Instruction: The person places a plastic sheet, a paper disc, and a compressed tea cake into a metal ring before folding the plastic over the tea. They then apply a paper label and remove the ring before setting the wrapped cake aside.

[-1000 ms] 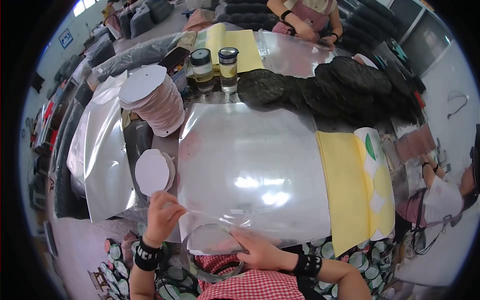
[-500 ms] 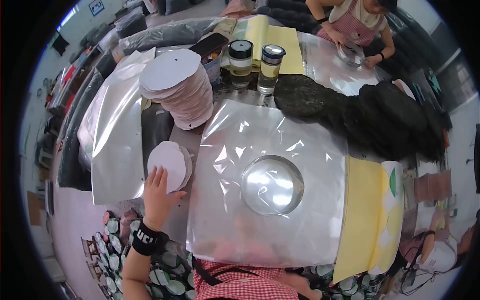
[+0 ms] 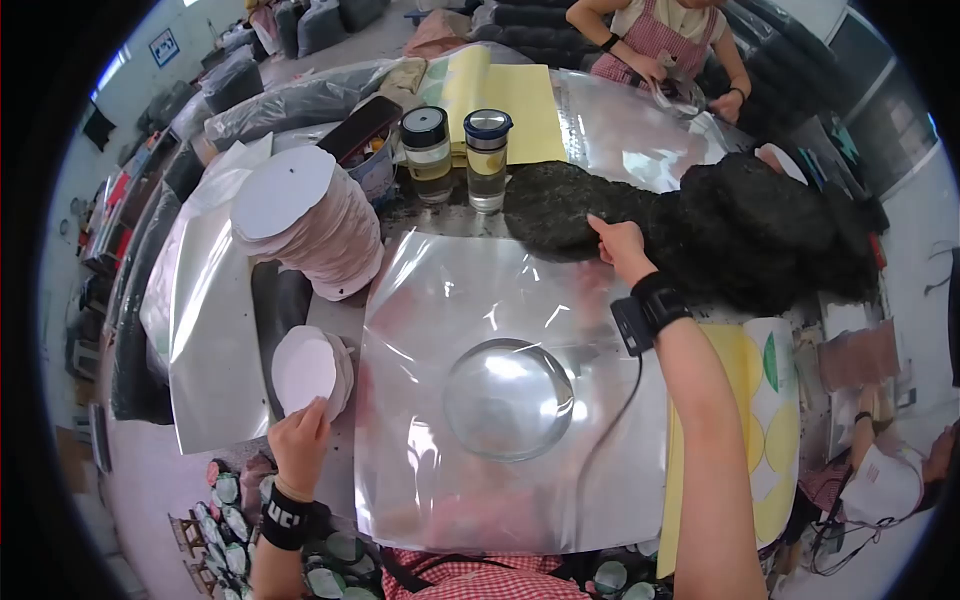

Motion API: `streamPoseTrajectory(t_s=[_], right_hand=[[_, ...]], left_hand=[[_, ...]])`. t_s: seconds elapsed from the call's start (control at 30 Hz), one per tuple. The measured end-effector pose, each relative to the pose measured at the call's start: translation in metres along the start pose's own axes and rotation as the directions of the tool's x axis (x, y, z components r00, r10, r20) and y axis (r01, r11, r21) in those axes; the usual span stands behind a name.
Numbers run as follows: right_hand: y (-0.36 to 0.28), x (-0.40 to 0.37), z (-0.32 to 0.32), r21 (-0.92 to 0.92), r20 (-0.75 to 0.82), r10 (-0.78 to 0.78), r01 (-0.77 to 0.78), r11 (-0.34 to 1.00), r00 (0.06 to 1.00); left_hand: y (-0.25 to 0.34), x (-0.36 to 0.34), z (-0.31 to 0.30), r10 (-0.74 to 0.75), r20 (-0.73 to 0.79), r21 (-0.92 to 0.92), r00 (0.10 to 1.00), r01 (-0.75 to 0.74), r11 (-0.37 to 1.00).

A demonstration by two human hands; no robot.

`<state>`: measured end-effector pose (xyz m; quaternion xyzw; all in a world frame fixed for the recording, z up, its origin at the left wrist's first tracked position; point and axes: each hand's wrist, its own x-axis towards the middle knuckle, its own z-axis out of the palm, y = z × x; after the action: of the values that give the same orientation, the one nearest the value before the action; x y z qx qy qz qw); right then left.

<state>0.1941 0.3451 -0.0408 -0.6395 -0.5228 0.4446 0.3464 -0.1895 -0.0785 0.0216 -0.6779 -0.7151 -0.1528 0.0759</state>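
Observation:
My left hand is closed, thumb and fingertips at the near edge of a white paper disc on top of a small stack. My right hand reaches over the table, its fingers pinched at the right part of a dark, rough round sheet that looks like dried seaweed. Between my hands lies a clear plastic sheet. A clear round ring rests on it. A band with a small box and a cable is on my right wrist.
A tall stack of paper discs stands at the left. Two lidded bottles, one blue-topped, stand behind the plastic. More dark discs are heaped at the right, beside yellow sheets. Another person works across the table.
My right hand has come up from below the table edge to the dark discs. My left hand has gone from lying open on the small paper stack to pinching its near edge.

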Motion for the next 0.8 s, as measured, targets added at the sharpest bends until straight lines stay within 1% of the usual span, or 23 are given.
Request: streamPoseTrajectory(t_s=[0.03, 0.07, 0.1, 0.13, 0.17, 0.2, 0.27, 0.3, 0.33, 0.37, 0.4, 0.47, 0.5, 0.57, 0.6, 0.63, 0.67, 0.7, 0.73, 0.77, 0.8], right_hand=[[0.010, 0.010, 0.005, -0.040, -0.041, 0.018, -0.020, 0.999, 0.999], [0.017, 0.014, 0.004, 0.123, 0.028, 0.027, -0.030, 0.992, 0.999], [0.013, 0.002, 0.006, 0.121, 0.029, 0.033, -0.036, 0.992, 0.999], [0.007, -0.010, 0.007, 0.310, -0.004, -0.005, 0.006, 0.951, 1.000], [0.002, -0.027, 0.004, 0.481, -0.044, -0.032, 0.049, 0.875, 0.999], [0.003, -0.045, -0.005, 0.498, -0.007, -0.078, 0.071, 0.864, 0.997], [-0.004, -0.095, -0.024, 0.526, 0.044, -0.085, 0.049, 0.849, 0.995], [-0.003, -0.122, -0.035, 0.521, 0.110, -0.072, 0.004, 0.854, 0.991], [-0.006, -0.155, -0.046, 0.524, 0.168, -0.045, -0.051, 0.850, 0.985], [-0.008, -0.190, -0.054, 0.506, 0.228, 0.019, -0.136, 0.852, 0.973], [0.010, -0.213, -0.060, 0.452, 0.282, 0.051, -0.179, 0.874, 0.958], [0.033, -0.261, -0.058, 0.346, 0.359, 0.113, -0.245, 0.906, 0.926], [0.042, -0.280, -0.052, 0.317, 0.396, 0.126, -0.264, 0.911, 0.910], [0.069, -0.292, -0.032, 0.306, 0.448, 0.171, -0.330, 0.893, 0.877], [0.062, -0.294, -0.036, 0.310, 0.447, 0.149, -0.310, 0.899, 0.882], [0.047, -0.296, -0.041, 0.010, 0.295, -0.041, 0.040, 0.999, 0.954], [0.034, -0.301, -0.042, -0.331, 0.199, -0.268, 0.322, 0.887, 0.943], [0.020, -0.304, -0.038, -0.326, 0.203, -0.249, 0.306, 0.894, 0.947], [0.001, -0.301, -0.029, -0.445, 0.302, -0.492, 0.577, 0.685, 0.817], [-0.012, -0.294, -0.016, -0.510, 0.423, -0.675, 0.775, 0.374, 0.604], [-0.013, -0.289, 0.005, -0.637, 0.491, -0.527, 0.699, 0.324, 0.693]], left_hand=[[0.017, 0.008, -0.012, -0.047, -0.132, -0.039, 0.990, 0.042, 0.998], [0.042, 0.020, -0.024, 0.001, -0.251, -0.059, 0.968, -0.016, 0.998], [0.071, 0.033, -0.036, 0.163, -0.312, -0.054, 0.936, -0.188, 0.981], [0.093, 0.038, -0.030, 0.255, -0.362, -0.196, 0.897, -0.340, 0.920], [0.112, 0.038, -0.014, 0.356, -0.355, -0.339, 0.864, -0.474, 0.812], [0.137, 0.043, -0.004, 0.471, -0.284, -0.378, 0.835, -0.549, 0.745], [0.160, 0.031, 0.049, 0.566, -0.211, -0.344, 0.797, -0.602, 0.720], [0.161, 0.030, 0.052, 0.563, -0.222, -0.347, 0.796, -0.604, 0.718], [0.157, 0.029, 0.054, 0.552, -0.186, -0.415, 0.813, -0.575, 0.706], [0.152, 0.027, 0.053, 0.546, -0.141, -0.482, 0.826, -0.539, 0.691], [0.149, 0.025, 0.045, 0.548, -0.135, -0.489, 0.825, -0.537, 0.688], [0.144, 0.034, 0.021, 0.490, -0.287, -0.488, 0.823, -0.566, 0.664], [0.147, 0.041, 0.017, 0.448, -0.255, -0.473, 0.857, -0.514, 0.716], [0.153, 0.047, 0.051, 0.295, -0.050, -0.435, 0.954, -0.287, 0.854], [0.154, 0.048, 0.055, 0.293, -0.070, -0.425, 0.953, -0.295, 0.856], [0.153, 0.049, 0.058, 0.326, 0.006, -0.408, 0.945, -0.296, 0.864], [0.149, 0.050, 0.058, 0.359, 0.098, -0.393, 0.928, -0.295, 0.871], [0.150, 0.059, 0.052, 0.360, 0.118, -0.395, 0.925, -0.289, 0.872], [0.154, 0.076, 0.045, 0.359, 0.227, -0.353, 0.906, -0.267, 0.897], [0.159, 0.091, 0.044, 0.358, 0.313, -0.304, 0.880, -0.264, 0.915], [0.164, 0.096, 0.050, 0.368, 0.317, -0.311, 0.874, -0.271, 0.911]])
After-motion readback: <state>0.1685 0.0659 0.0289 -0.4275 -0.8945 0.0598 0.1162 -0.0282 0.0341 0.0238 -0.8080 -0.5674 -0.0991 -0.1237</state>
